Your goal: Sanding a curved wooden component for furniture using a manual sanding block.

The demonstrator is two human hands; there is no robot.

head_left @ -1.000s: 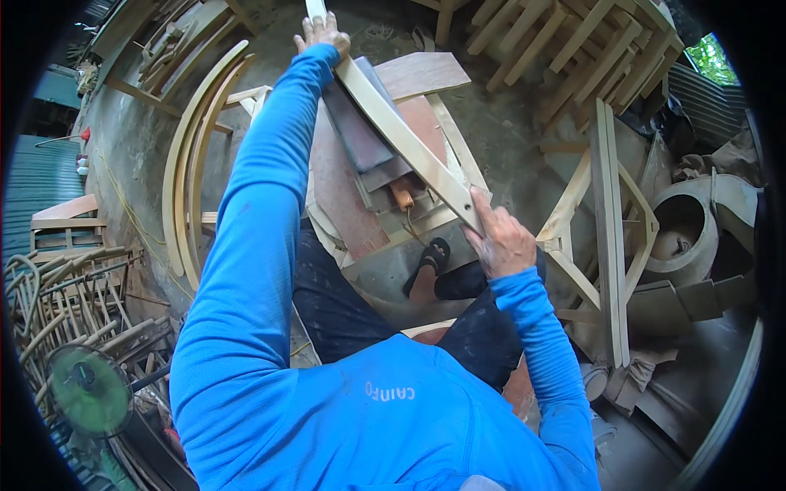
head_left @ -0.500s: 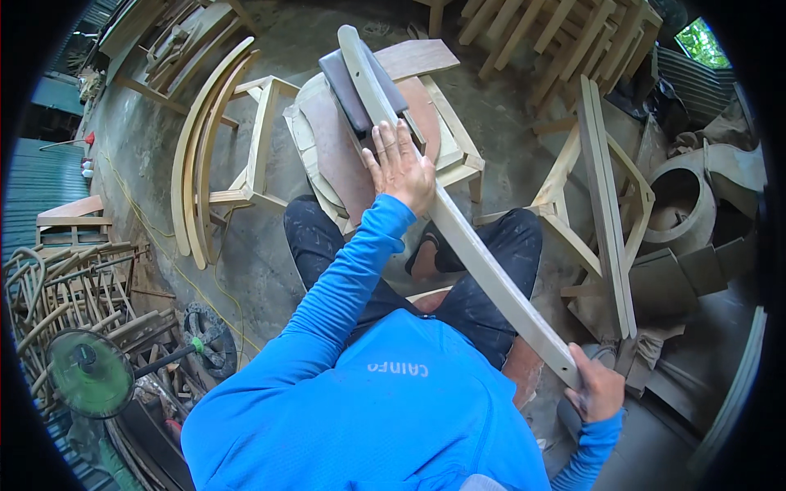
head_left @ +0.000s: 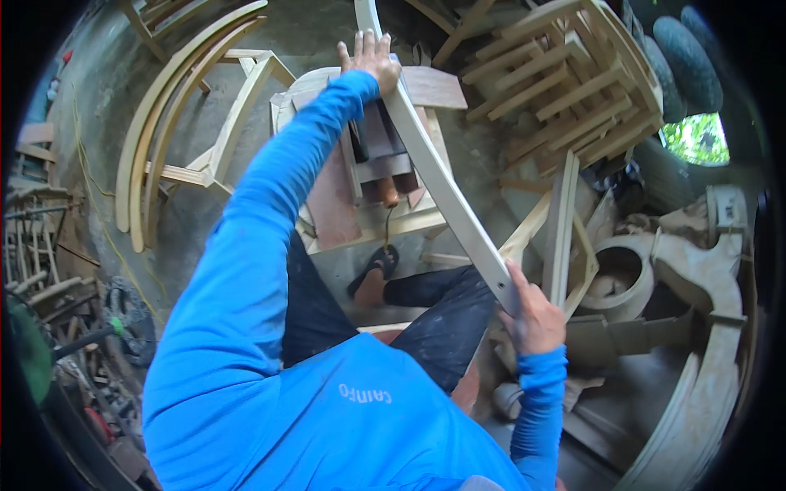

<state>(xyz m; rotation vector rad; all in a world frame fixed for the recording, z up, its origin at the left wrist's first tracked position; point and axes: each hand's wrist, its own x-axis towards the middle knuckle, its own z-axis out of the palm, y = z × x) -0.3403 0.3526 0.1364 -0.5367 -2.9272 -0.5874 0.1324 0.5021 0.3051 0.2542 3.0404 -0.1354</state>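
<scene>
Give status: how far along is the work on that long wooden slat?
Done: slat lies on the small work stand; other frames sit stacked behind. In hand: left hand presses its far end, right hand has a grip on the near end. Left: can't tell how much of the slat is worked.

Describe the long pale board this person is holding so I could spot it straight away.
Start at the low wooden workbench ahead of the person's knees. The long pale planed wooden board crosses it diagonally, left hand on its far part, right hand gripping its near end. Unlike the stacked slats nearby, it is single, smooth and held.
</scene>
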